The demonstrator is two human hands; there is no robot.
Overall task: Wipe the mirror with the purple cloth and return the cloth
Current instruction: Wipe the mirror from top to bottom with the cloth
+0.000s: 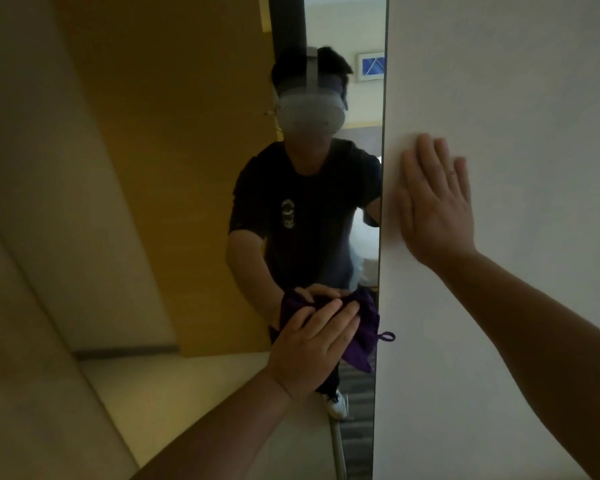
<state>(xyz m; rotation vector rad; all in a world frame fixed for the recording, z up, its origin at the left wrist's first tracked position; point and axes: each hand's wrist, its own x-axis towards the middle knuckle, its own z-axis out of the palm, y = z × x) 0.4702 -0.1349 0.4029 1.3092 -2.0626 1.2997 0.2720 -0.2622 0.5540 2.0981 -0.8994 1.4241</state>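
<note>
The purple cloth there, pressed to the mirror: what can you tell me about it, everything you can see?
The purple cloth is dark purple, soft and crumpled, apparently woven fabric. A small hanging loop sticks out at its right side, over the edge of the white wall. The left hand presses it against the mirror with straight fingers, low on the glass near the mirror's right edge. Its lower corner hangs below the hand. Its reflection bunches just above.

A pale white wall (516,98) fills the right side. To the left stands a tan wooden panel (160,150), dimly lit. A small framed picture (370,66) hangs farther back.
</note>
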